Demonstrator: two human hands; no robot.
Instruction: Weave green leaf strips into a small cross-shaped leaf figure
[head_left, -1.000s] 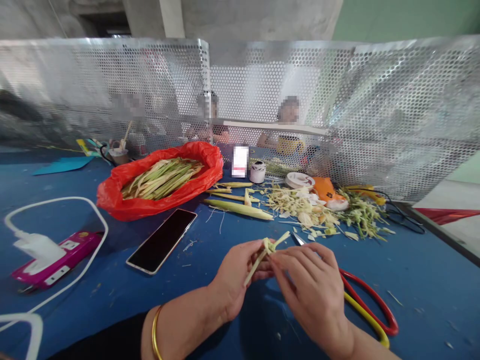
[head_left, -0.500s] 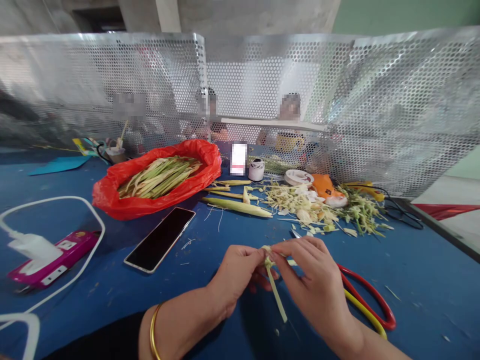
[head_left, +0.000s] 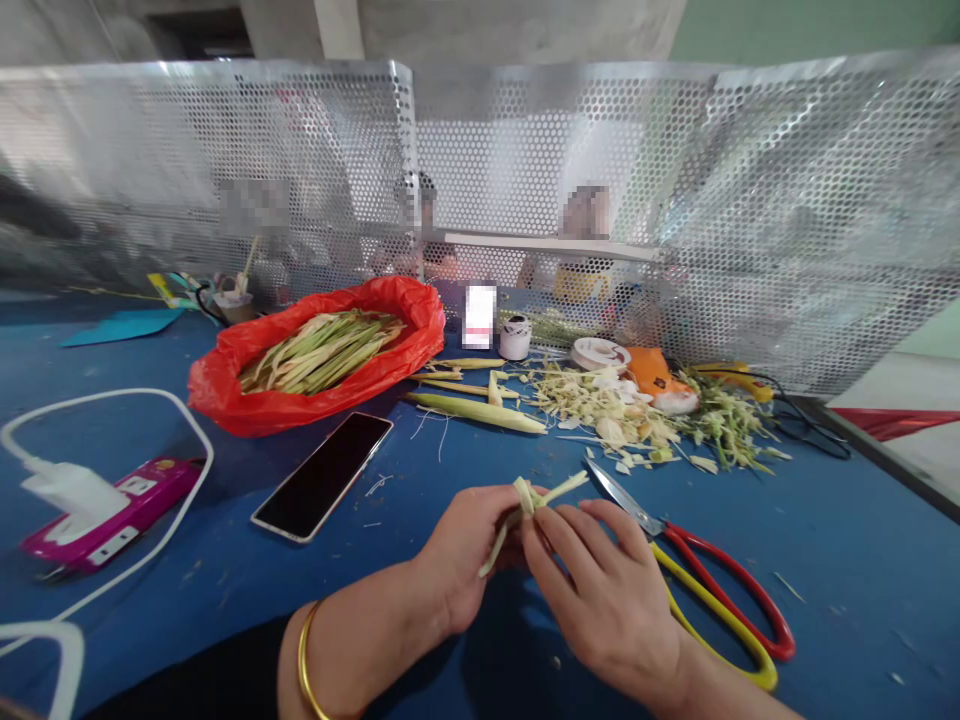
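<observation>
Between my two hands is a pale green plant-leaf strip (head_left: pixel 528 497), folded over itself in a small loop or knot. My left hand (head_left: pixel 466 550) pinches it from the left, with some fingers hidden behind. From the right, the fingertips of my right hand (head_left: pixel 600 575) press on the same piece. One end of the strip sticks out to the upper right, another hangs down by my left fingers. Scissors (head_left: pixel 724 590) with one red and one yellow handle lie just right of my right hand, their blades pointing away to the left.
A red plastic bag (head_left: pixel 315 408) of long green leaves stands at the back left. Nearby lie a black-screened phone (head_left: pixel 324 478) and a magenta power strip (head_left: pixel 112 520) with a white cable. Leaf scraps (head_left: pixel 611 405), a tape roll (head_left: pixel 600 354) and a small jar (head_left: pixel 514 338) stand before the perforated metal screen (head_left: pixel 510 150).
The folded strip has turned in my fingers: its long end, which hung down toward me, now points otherwise. My right hand has shifted lower and left, uncovering the scissors' blades.
</observation>
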